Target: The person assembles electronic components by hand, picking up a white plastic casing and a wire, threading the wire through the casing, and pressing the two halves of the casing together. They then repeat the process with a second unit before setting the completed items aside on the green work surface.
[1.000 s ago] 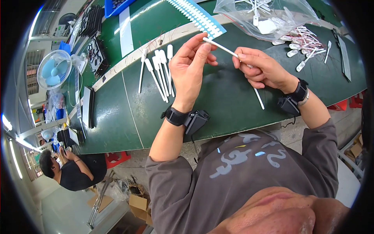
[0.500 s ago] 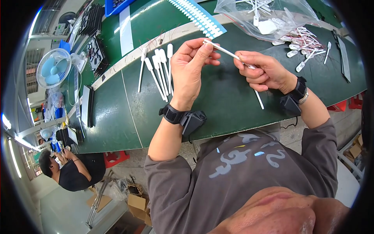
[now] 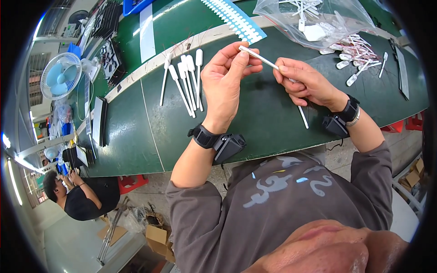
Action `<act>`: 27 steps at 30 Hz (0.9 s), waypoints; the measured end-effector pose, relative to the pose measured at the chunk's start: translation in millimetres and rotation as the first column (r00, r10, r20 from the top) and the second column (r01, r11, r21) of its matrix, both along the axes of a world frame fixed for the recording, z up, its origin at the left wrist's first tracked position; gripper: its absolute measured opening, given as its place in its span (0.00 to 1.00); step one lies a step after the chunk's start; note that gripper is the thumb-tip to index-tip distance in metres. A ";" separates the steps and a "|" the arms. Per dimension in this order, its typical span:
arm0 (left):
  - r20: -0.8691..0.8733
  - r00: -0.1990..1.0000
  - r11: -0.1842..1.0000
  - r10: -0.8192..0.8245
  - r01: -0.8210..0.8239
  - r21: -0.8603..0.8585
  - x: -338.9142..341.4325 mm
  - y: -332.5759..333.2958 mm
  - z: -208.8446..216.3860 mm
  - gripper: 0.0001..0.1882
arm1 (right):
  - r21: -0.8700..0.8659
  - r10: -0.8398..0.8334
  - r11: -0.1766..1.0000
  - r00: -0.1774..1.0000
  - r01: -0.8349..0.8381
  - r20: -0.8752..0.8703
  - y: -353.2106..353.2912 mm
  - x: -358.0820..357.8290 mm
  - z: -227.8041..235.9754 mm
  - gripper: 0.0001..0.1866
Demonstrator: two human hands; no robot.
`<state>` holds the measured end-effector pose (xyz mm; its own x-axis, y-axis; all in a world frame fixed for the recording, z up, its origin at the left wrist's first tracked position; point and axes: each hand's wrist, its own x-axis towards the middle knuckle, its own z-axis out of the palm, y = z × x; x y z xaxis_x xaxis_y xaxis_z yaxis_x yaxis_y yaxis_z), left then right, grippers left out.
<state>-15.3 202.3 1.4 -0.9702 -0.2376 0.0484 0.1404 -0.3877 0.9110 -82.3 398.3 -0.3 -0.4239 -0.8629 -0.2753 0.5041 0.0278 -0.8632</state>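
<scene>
Between my hands a thin white stick (image 3: 260, 56) slants down to the right. My left hand (image 3: 225, 77) pinches its upper end between thumb and fingers. My right hand (image 3: 312, 82) grips its lower part with thumb and forefinger, the other fingers curled. Below the right hand a white rod end (image 3: 303, 117) pokes out; whether it belongs to the same stick cannot be told. To the left of my left hand, several white paddle-headed sticks (image 3: 184, 86) with thin wires lie side by side on the green table (image 3: 132, 132).
A clear plastic bag (image 3: 273, 22) with white pieces lies at the far right, beside a pile of wired white pieces (image 3: 357, 52). A blue sheet with white tabs (image 3: 236, 22) is behind my hands. A fan (image 3: 61, 76) and a seated person (image 3: 84, 195) are at left.
My hands keep their hold on the stick and have barely shifted. The whole view has moved slightly; the paddle-headed sticks lie as before.
</scene>
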 end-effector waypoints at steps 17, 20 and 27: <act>-0.037 0.999 0.999 0.040 -0.041 -0.021 1.4 9.6 -8.5 0.10 | -0.015 0.002 1.000 1.000 -0.002 0.031 1.1 0.4 -4.1 0.17; -0.056 0.997 0.998 0.051 -0.053 -0.037 1.6 12.6 -9.7 0.10 | -0.016 0.008 1.000 0.999 -0.007 0.043 0.6 0.6 -4.8 0.17; -0.053 0.998 0.999 0.036 -0.037 -0.027 1.3 9.7 -7.9 0.11 | -0.021 -0.001 1.000 0.999 0.001 0.042 0.7 0.5 -6.0 0.17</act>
